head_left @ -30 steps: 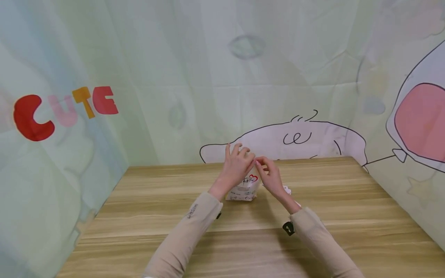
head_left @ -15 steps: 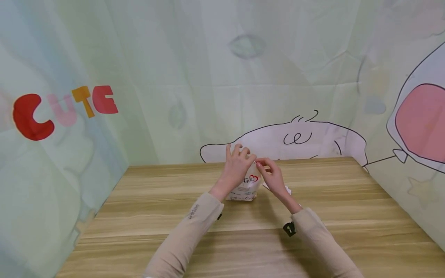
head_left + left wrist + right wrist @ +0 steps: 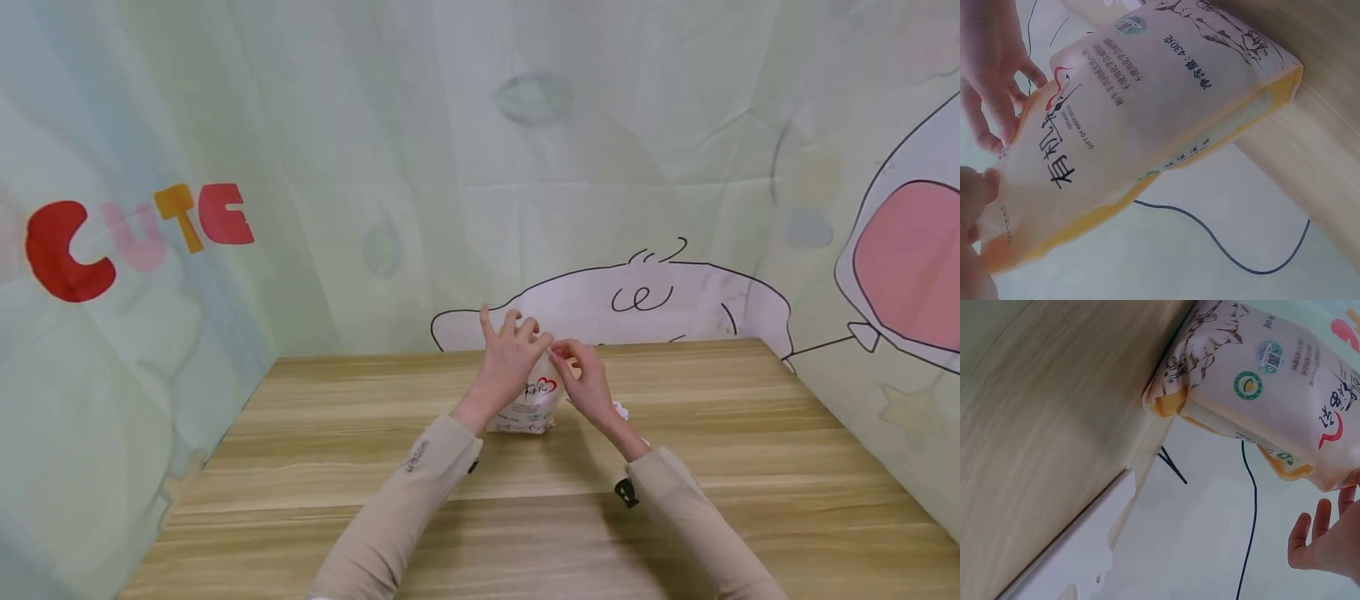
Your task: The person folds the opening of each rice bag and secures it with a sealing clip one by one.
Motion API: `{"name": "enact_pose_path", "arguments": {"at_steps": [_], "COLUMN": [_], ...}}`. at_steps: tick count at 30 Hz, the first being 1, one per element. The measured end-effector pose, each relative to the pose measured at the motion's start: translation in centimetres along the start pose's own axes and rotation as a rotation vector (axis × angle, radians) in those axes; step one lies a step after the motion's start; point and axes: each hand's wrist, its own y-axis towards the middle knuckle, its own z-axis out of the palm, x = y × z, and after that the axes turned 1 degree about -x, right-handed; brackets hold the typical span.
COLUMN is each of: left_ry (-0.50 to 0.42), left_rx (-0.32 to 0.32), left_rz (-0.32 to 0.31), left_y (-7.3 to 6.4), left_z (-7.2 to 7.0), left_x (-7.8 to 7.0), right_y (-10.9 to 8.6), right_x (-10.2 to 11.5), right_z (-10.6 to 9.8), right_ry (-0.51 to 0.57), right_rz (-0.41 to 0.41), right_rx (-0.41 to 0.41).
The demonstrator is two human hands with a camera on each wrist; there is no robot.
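An upright food bag (image 3: 536,408), white with yellow sides, stands on the table with its printed front showing. My left hand (image 3: 508,362) pinches its top edge from the left, the other fingers spread upward. From the right, my right hand (image 3: 587,385) pinches the same top edge between thumb and forefinger. The left wrist view shows the bag (image 3: 1141,106) close up, tall and full at the base, with Chinese print and a 430 mark. In the right wrist view, fingers of the right hand (image 3: 1332,540) are at the bag's upper corner.
A flat white piece with a wavy edge and small hole (image 3: 1079,550) lies on the table to the right of the bag, partly behind the right wrist in the head view. Wood-grain table (image 3: 337,467) ends at printed cloth walls (image 3: 375,167).
Both hands stay at the bag's top with only slight shifts. A left finger has lifted a little outward. The bag has hardly moved.
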Motion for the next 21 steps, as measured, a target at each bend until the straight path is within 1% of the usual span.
{"name": "enact_pose_path", "arguments": {"at_steps": [5, 8, 11, 15, 19, 21], "left_ry": [0.039, 0.052, 0.04, 0.007, -0.001, 0.002], "left_rx": [0.006, 0.009, 0.003, -0.006, -0.007, -0.005], "left_rz": [0.017, 0.031, 0.039, 0.049, 0.064, 0.069], "left_y": [-0.04, -0.04, -0.08, -0.17, -0.2, -0.2], "left_z": [-0.05, -0.06, -0.06, -0.08, -0.17, -0.22], "left_x": [0.18, 0.35, 0.48, 0.56, 0.61, 0.62], "right_y": [0.05, 0.03, -0.04, -0.21, -0.41, -0.47], "right_x": [-0.39, -0.56, -0.68, -0.74, -0.76, -0.76], "right_z": [-0.05, 0.01, 0.03, 0.0, -0.03, -0.04], "right_ry": [-0.091, -0.13, -0.152, -0.15, -0.144, -0.151], "right_rz": [-0.159, -0.217, -0.231, -0.226, -0.231, -0.248], "right_rx": [-0.016, -0.016, -0.002, 0.031, 0.054, 0.058]}}
